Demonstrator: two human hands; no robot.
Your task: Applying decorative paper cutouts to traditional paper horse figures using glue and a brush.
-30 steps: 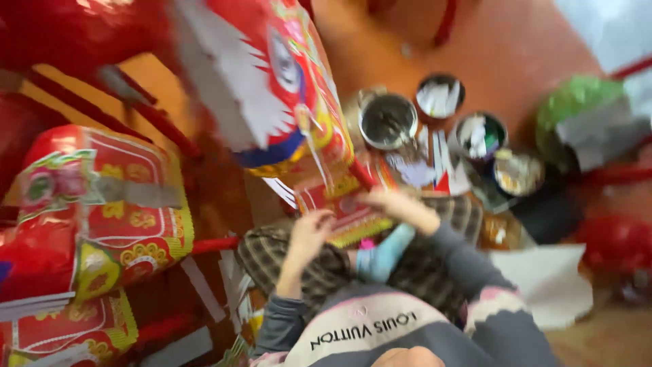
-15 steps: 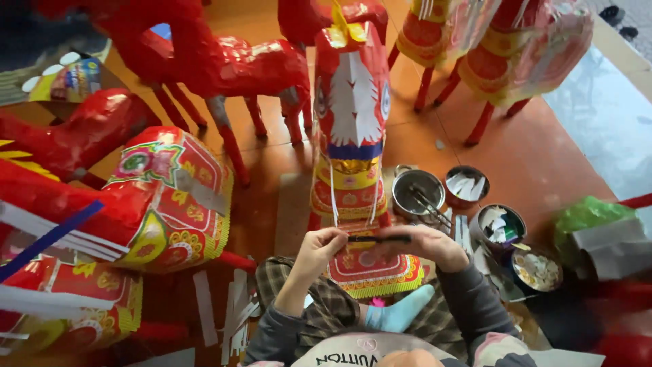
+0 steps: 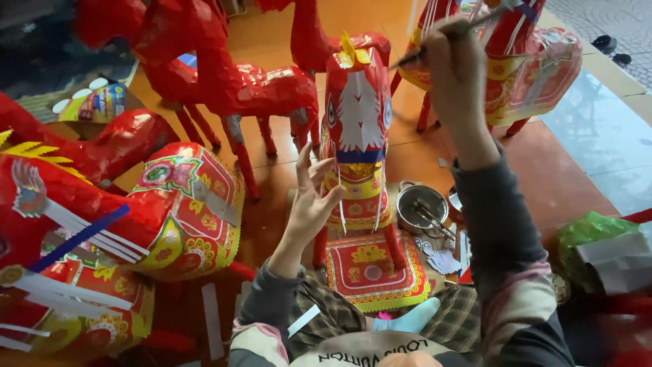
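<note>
Rising since before: right hand [image 3: 454, 58] pinching stick [image 3: 445, 35] | left hand [image 3: 311, 197] fingers spread beside paper horse [image 3: 358, 136]

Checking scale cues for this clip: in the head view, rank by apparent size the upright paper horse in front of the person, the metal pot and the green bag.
1. upright paper horse, clearly largest.
2. green bag.
3. metal pot.
Bag and pot look close in size; the bag is partly hidden, so their order is unsure.

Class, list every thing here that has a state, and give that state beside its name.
Left hand: open, fingers spread, beside the horse.
Right hand: raised, grip closed on thin stick.
Red paper horse figure with white face: upright.
Round metal pot: uncovered, tools inside.
Green plastic bag: crumpled.
</note>
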